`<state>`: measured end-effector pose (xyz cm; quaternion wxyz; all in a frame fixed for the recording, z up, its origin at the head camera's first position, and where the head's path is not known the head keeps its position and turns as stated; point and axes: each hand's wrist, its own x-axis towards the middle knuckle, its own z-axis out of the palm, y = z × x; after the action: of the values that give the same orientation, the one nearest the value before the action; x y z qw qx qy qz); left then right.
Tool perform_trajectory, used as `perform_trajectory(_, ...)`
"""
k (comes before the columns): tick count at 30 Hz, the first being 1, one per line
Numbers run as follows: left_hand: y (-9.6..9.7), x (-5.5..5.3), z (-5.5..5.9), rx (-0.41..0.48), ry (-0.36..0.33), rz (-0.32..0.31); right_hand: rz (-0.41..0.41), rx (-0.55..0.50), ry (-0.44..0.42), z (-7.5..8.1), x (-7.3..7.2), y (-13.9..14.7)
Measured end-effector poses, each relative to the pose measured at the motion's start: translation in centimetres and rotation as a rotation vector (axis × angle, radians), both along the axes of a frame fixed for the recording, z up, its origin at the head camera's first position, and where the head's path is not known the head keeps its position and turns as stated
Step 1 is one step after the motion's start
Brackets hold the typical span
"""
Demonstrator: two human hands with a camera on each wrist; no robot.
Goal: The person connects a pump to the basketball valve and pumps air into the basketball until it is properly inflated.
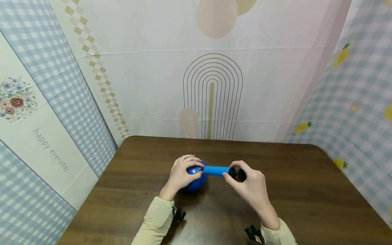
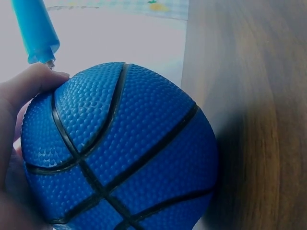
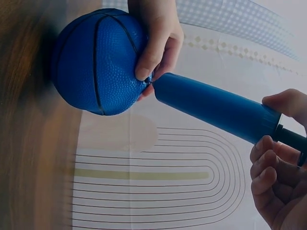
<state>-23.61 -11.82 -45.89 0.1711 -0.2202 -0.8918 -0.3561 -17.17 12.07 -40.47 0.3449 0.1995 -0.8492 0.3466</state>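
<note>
A small blue basketball (image 1: pixel 196 184) with black seams rests on the table. My left hand (image 1: pixel 183 172) grips its top, thumb and fingers around the spot where a thin metal needle meets the ball, as the right wrist view shows. That needle belongs to a blue hand pump (image 3: pixel 211 106), held roughly level to the right of the ball. With thumb and fingers my right hand (image 1: pixel 252 185) pinches the far end of the pump's barrel, beside its black handle (image 1: pixel 241 175). A short black rod (image 3: pixel 290 138) shows between barrel and handle. In the left wrist view the basketball (image 2: pixel 139 143) looks round.
The brown wooden table (image 1: pixel 147 153) reaches back to a white printed cloth (image 1: pixel 147 88). Blue checked cloths (image 1: pixel 361 112) hang at both sides. A black wrist camera (image 1: pixel 178 215) is strapped at the left sleeve, another (image 1: pixel 255 234) at the right.
</note>
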Motion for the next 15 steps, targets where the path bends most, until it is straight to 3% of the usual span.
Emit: perform_trajectory(15,-0.2,-0.14,-0.11,0.021,-0.036,-0.007,0.01,-0.005,0.032,0.28,0.19,0.05)
